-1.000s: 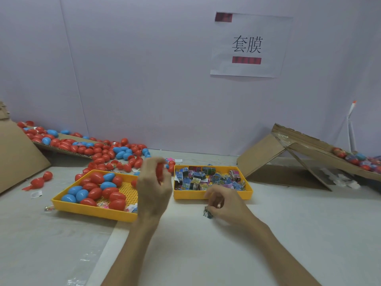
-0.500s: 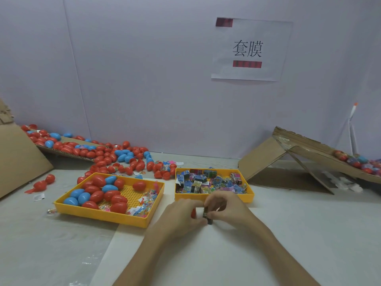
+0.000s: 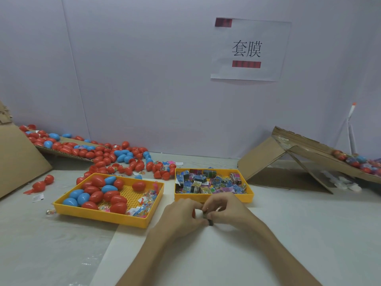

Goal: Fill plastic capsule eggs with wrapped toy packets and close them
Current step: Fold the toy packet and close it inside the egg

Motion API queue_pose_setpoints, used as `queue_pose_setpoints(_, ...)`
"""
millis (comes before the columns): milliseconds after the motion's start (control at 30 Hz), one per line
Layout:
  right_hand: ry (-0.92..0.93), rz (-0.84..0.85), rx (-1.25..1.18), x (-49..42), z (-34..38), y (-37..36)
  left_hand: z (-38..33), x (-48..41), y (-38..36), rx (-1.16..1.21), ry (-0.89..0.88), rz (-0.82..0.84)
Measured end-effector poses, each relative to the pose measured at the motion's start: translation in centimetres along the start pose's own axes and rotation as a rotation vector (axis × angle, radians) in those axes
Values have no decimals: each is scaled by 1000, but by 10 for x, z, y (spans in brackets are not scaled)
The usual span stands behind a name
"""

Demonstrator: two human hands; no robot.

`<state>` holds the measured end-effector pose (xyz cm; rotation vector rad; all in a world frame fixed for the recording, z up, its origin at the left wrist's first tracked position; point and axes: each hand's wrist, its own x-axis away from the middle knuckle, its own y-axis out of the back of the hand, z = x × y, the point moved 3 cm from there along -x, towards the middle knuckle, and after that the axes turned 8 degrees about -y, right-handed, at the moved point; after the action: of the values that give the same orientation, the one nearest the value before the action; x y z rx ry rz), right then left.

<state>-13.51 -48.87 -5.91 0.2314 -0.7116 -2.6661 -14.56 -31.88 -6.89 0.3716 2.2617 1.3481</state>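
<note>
Before the packet tray (image 3: 213,198), left hand (image 3: 180,216) grips a mostly hidden red egg (image 3: 193,213); right hand (image 3: 227,209) pinches a packet (image 3: 206,216).

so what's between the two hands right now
Head view: a small dark wrapped toy packet pinched by the right hand, and a red plastic egg piece in the left hand.

Pale lilac wall (image 3: 144,79), printed paper sign (image 3: 249,50), whitish tabletop (image 3: 299,228).

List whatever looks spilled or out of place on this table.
Red and blue capsule eggs lie scattered off the cardboard sheet onto the table behind the left yellow tray. Stray red eggs and a paper slip lie apart at far left.
</note>
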Motion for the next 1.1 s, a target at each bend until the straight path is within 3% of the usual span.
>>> queue_pose_setpoints(567,-10,-102,242,0,-3,7,3,-2,-2,58,31,-27)
queue_pose_setpoints(1100,4,-68,242,2,1,6,1,-3,-7,-41,79,-34)
